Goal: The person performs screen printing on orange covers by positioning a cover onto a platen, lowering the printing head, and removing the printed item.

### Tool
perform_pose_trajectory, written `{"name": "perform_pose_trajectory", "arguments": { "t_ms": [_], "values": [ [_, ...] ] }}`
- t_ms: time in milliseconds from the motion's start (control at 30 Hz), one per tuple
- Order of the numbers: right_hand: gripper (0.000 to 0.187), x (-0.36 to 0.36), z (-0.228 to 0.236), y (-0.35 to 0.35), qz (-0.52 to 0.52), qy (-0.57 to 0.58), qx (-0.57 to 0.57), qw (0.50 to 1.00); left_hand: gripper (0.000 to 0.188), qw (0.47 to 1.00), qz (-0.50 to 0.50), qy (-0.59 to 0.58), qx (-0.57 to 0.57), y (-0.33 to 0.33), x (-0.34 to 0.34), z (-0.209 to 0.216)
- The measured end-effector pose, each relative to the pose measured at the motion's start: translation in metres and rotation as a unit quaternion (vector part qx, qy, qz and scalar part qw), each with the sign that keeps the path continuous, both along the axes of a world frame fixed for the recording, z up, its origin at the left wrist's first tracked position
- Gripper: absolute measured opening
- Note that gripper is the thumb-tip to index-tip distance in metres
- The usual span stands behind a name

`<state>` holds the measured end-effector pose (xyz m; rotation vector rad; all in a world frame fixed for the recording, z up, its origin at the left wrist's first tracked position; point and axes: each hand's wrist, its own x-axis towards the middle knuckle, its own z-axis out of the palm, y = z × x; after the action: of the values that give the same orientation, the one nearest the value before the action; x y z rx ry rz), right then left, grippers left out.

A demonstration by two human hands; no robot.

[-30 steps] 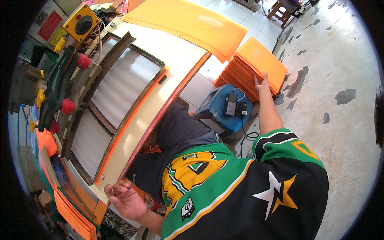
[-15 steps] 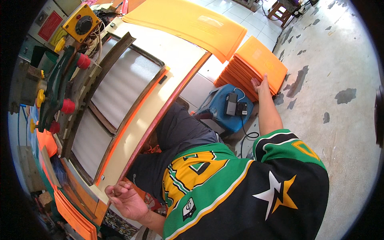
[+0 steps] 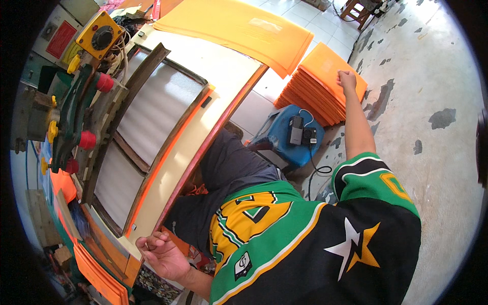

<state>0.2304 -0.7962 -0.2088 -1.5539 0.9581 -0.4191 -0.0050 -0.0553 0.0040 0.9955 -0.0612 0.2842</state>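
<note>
My right hand [image 3: 346, 80] is over the right side of a tall stack of flat orange pieces, perhaps cloth bags [image 3: 305, 96], at the upper right. Its fingers are curled closed, and whether they pinch anything is hidden. My left hand [image 3: 165, 257] rests in the air by the near end of the cream worktable [image 3: 178, 168], palm turned up. Its fingers are loosely bent and apart, with nothing seen in them. On that table lies a dark-framed panel with pale grey surfaces [image 3: 157, 104], an orange strip along its side.
Yellow-orange sheets [image 3: 229, 28] overhang the table's far end. A blue stool [image 3: 282, 134] beside the stack carries small black devices and a cable. A machine with red knobs [image 3: 87, 140] and a yellow dial box [image 3: 99, 35] stands left. More orange pieces [image 3: 101, 274] lie lower left.
My right hand has moved from the stack's near side, where its fingers were spread, up over the top and curled closed. My left hand has barely moved.
</note>
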Motion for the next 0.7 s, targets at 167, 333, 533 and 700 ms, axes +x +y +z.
{"name": "perform_pose_trajectory", "arguments": {
  "t_ms": [167, 333, 533, 700],
  "values": [
    [0.054, 0.007, -0.011, -0.012, 0.080, 0.217, -0.496, 0.837, 0.035, 1.000, 0.002, 0.006, -0.001, 0.001, -0.002, 0.000],
    [0.053, 0.014, -0.019, -0.027, 0.197, 0.351, -0.407, 0.820, 0.036, 1.000, 0.007, 0.016, 0.014, -0.003, -0.003, 0.005],
    [0.038, 0.019, -0.009, -0.031, 0.281, 0.383, -0.421, 0.773, 0.035, 0.996, 0.055, 0.060, 0.034, -0.011, -0.001, 0.009],
    [0.043, 0.005, -0.014, -0.033, 0.239, 0.347, -0.420, 0.804, 0.035, 0.999, -0.017, 0.031, -0.002, -0.008, 0.004, 0.010]
  ]
}}
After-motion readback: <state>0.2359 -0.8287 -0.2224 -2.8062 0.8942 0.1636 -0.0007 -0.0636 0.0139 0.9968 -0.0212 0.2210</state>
